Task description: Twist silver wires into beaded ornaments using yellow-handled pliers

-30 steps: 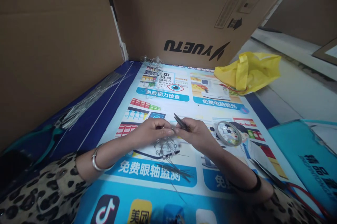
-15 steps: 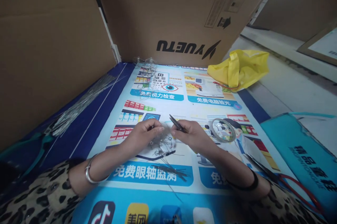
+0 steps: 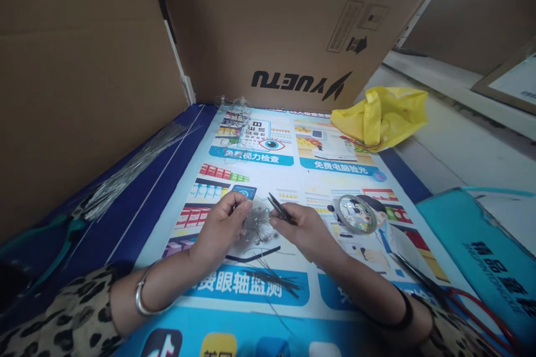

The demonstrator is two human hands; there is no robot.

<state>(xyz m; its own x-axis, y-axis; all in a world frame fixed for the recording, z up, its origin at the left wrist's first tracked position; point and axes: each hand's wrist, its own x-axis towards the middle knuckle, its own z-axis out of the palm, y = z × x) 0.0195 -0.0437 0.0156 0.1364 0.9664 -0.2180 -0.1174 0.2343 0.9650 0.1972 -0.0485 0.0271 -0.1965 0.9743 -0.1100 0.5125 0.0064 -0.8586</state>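
My left hand (image 3: 226, 225) has its thumb and finger pinched at the left side of a tangle of thin wire with clear beads (image 3: 258, 224), which looks slightly blurred. Facing it, my right hand (image 3: 307, 228) is closed around a small dark tool with two slim pointed jaws (image 3: 281, 209), which look like tweezers or fine pliers. Its tips point up and to the left, above the right side of the beaded wire. Below the hands, several loose cut wires (image 3: 272, 279) lie on the printed sheet.
A roll of clear tape (image 3: 357, 214) lies right of my hands, with red-handled scissors (image 3: 422, 276) nearer me. Left are a bundle of straight wires (image 3: 134, 170) and teal-handled pliers (image 3: 62, 239). More beaded wire (image 3: 234, 114), a yellow bag (image 3: 379, 119) and cardboard walls (image 3: 272, 22) stand farther back.
My hands, close together at first, have moved apart. The left hand has shifted left and tilted upward, and the beaded wire now sits higher between the hands. The dark tool stays in my right hand.
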